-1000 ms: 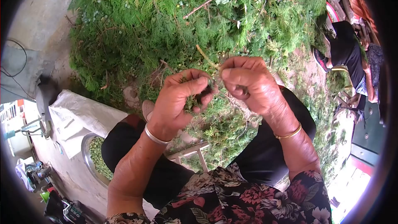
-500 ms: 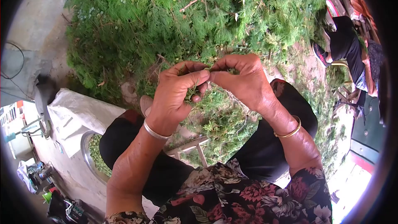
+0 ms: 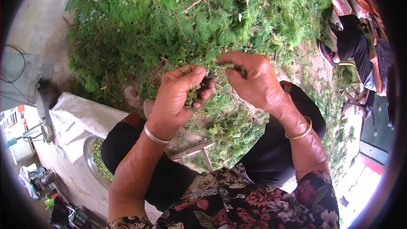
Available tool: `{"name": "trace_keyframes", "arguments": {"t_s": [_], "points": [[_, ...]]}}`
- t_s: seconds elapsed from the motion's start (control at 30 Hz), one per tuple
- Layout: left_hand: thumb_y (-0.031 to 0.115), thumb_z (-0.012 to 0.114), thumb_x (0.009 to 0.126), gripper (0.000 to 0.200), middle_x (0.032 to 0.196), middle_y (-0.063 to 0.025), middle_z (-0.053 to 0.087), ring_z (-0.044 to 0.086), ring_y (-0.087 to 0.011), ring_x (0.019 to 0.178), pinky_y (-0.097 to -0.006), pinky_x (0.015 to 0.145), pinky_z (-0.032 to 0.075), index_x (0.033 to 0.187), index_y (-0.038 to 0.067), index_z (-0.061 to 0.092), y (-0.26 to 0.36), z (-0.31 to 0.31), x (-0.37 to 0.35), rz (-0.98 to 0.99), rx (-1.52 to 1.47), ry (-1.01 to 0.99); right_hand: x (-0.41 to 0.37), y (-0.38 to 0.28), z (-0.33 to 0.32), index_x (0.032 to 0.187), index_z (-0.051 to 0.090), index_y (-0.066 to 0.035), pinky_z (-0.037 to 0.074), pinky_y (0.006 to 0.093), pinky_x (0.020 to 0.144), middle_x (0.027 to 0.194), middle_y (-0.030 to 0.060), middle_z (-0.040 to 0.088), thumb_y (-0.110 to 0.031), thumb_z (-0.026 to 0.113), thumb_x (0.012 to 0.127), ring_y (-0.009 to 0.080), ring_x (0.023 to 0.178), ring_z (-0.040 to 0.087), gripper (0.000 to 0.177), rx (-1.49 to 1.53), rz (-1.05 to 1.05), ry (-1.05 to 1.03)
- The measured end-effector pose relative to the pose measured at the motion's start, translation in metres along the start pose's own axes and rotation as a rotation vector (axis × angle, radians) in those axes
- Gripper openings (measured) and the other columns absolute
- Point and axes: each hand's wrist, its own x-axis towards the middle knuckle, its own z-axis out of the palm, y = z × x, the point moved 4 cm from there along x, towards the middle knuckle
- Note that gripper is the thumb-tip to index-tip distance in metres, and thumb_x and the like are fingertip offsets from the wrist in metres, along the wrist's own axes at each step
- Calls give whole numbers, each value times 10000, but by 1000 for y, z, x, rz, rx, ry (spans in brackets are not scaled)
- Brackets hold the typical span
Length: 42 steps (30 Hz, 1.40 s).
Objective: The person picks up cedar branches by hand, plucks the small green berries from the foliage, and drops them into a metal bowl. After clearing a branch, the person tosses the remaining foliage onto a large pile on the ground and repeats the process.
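Note:
My left hand (image 3: pixel 174 91) is closed around a small green evergreen sprig (image 3: pixel 194 94), whose scaly leaf tips stick out between thumb and fingers. To its right, my right hand (image 3: pixel 252 78) hangs a short way off, thumb and index finger apart and the other fingers curled; whether anything lies in its palm is hidden. Both hands are above the near edge of a big heap of cut evergreen branches (image 3: pixel 182 21) dotted with small pale-green cones. Beside my left knee a round metal basin (image 3: pixel 90 154) holds many small green cones (image 3: pixel 99 161).
A white sack (image 3: pixel 85 112) lies left of my leg. Between my knees is a wooden frame piece (image 3: pixel 193 148), with loose sprigs on the ground (image 3: pixel 229 123). Another person's dark-clothed leg (image 3: pixel 354 38) shows at right, near a dark green box (image 3: pixel 375 125).
My right hand has parted from my left and drawn slightly to the right, its thumb and index finger opening. My left hand stays nearly in place with the sprig.

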Motion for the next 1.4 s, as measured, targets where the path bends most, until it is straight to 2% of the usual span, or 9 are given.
{"name": "trace_keyframes", "arguments": {"t_s": [0.13,0.27,0.4,0.53,0.7,0.87,0.93,1.03,1.4], "points": [[212,555,912,203,749,-51,606,520,-91,589,-202,444,318,868,20,606,-4,-2,3,16,-25,-98,0,-9,13,892,642,47,488,302,530,681,99,649,-72,647,799,139,533,578,152,319,-198,35],[313,526,939,341,798,-86,621,550,-111,627,-210,475,393,957,-17,608,-2,8,1,14,63,-178,2,-8,10,846,638,57,454,246,499,722,95,653,-46,611,815,119,586,574,112,709,77,-44],[502,425,940,608,892,-142,629,586,-147,698,-230,569,484,1069,-76,563,-8,11,3,-127,-322,-154,6,7,-1,796,633,33,373,180,449,671,65,619,-73,628,804,82,553,526,106,1247,380,-101],[550,385,937,670,892,-138,632,591,-146,697,-233,590,491,1093,-80,553,-7,11,2,-133,-327,-186,2,3,-1,789,647,27,380,184,454,640,32,605,-78,653,771,60,532,514,107,829,311,-38],[540,378,945,650,844,-107,631,589,-129,669,-228,585,483,1090,-66,562,1,10,-6,-25,31,-77,-1,-11,15,926,671,46,496,226,581,731,76,667,3,634,794,79,644,615,144,298,-127,-77],[548,363,946,673,832,-114,623,600,-136,703,-225,600,483,1101,-79,550,-2,10,-3,-42,77,-68,0,-3,12,904,662,46,475,227,526,673,56,645,-24,632,799,70,619,605,130,121,36,-97],[551,339,949,705,906,-168,628,624,-193,790,-262,657,506,1120,-108,524,-8,6,2,-131,-218,-203,1,-8,2,901,657,50,463,224,503,653,53,635,-33,623,806,60,603,599,131,89,45,-67],[574,250,950,792,1033,-262,591,618,-302,923,-309,769,533,1212,-150,439,-5,8,3,-112,-301,-241,1,-15,-10,816,642,81,468,235,497,654,75,637,-49,589,792,110,527,580,142,410,203,-61],[562,355,932,772,1113,-271,566,596,-343,1013,-443,936,479,1180,-165,438,-3,9,0,-123,-422,-216,1,15,-4,900,606,58,321,178,395,701,110,577,-84,600,794,87,502,460,177,1294,403,-286]]}}
